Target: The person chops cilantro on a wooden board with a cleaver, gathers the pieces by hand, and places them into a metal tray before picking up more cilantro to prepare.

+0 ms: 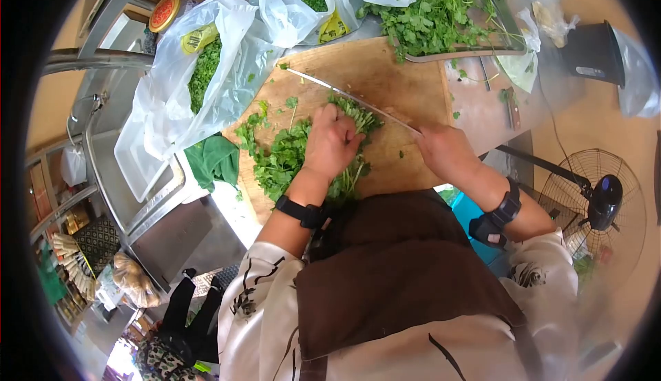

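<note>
- Centrally, in the head view: one wooden cutting board (413, 169), pale brown, its near edge met by the brown apron (406, 278).
- Leafy greens (282, 155), a loose bunch, lying on the board from the left edge toward the middle and reaching down to the near edge; stems toward the right, a few loose sprigs above.
- Left hand (332, 140), fingers curled down and clamped on the greens; black band at the wrist.
- Right hand (446, 150), near the right edge, clasped round the handle end of the knife; well apart from the left hand.
- Knife (358, 99), one, long blade running slantwise from the right hand to near the far left corner, passing at the stems; whether it touches them cannot be told.
- Clear plastic bag (169, 106), beside the left edge, containing chopped greens (204, 78).
- Second plastic bag (279, 15), beyond the far edge, likewise with chopped greens.
- Tray (468, 55), at the far right corner, heaped with uncut greens (430, 6).
- Green cloth (212, 162), crumpled, just beside the left edge.
- Small tool with wooden handle (513, 111), apart from the right edge.
- Black fan (604, 202), right, beyond the right forearm.
</note>
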Demonstrator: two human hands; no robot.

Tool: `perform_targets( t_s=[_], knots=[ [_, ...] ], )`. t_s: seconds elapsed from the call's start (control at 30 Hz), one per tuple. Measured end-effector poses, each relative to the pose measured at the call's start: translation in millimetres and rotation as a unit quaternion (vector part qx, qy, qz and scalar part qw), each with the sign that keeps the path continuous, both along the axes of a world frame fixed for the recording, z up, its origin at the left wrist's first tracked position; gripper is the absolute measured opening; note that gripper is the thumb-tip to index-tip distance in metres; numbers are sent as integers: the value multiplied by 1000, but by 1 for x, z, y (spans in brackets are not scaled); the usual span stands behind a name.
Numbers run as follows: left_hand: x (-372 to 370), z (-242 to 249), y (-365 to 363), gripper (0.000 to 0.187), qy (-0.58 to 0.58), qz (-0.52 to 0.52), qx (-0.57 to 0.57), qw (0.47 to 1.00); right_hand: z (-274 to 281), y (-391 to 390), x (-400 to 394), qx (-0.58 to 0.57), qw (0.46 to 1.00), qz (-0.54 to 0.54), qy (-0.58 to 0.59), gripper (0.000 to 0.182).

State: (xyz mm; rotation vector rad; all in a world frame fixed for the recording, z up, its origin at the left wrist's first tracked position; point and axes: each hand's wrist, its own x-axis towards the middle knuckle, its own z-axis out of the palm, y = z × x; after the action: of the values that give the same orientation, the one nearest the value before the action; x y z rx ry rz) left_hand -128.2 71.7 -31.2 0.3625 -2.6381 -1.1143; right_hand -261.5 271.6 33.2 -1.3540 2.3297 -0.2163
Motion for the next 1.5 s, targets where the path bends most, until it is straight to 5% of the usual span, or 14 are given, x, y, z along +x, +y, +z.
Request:
perform_targets(
  t_s=[0.07, 0.27, 0.37, 0.47, 0.57, 0.87, 1.07, 1.2, 1.37, 1.5],
  knots=[
    [-1, 0, 1, 27, -8, 2, 8, 1000, 5, 1, 6, -86, 996, -21, -16, 19],
    [1, -3, 1, 27, 8, 2, 5, 1000, 10, 0, 2, 13, 1000, -21, -16, 16],
    [1, -4, 0, 26, 21, -2, -1, 1000, 4, 8, 11, -110, 992, -57, -34, 14],
    [0, -2, 2, 26, 8, 5, -4, 1000, -2, 11, 1, 73, 995, -46, -50, 21],
    [1, 0, 2, 25, 15, -1, -7, 1000, 17, 10, 7, -1, 999, -44, -26, 21],
    [0, -9, 0, 25, 5, 2, 23, 1000, 62, 20, 17, 45, 998, -26, -29, 34],
    [-1, -13, 1, 23, 2, 11, 41, 999, 76, 19, 19, 72, 996, -35, -26, 25],
    [-3, -8, 0, 23, 23, 10, 28, 999, 63, 14, 16, 81, 996, -20, -39, 18],
    [-3, -3, -1, 23, 6, 16, 18, 1000, -17, -4, 11, 58, 997, -2, -42, 15],
    [-5, 1, 0, 23, -15, 22, 9, 1000, 0, -7, 4, 60, 998, 0, -27, 16]
  ],
)
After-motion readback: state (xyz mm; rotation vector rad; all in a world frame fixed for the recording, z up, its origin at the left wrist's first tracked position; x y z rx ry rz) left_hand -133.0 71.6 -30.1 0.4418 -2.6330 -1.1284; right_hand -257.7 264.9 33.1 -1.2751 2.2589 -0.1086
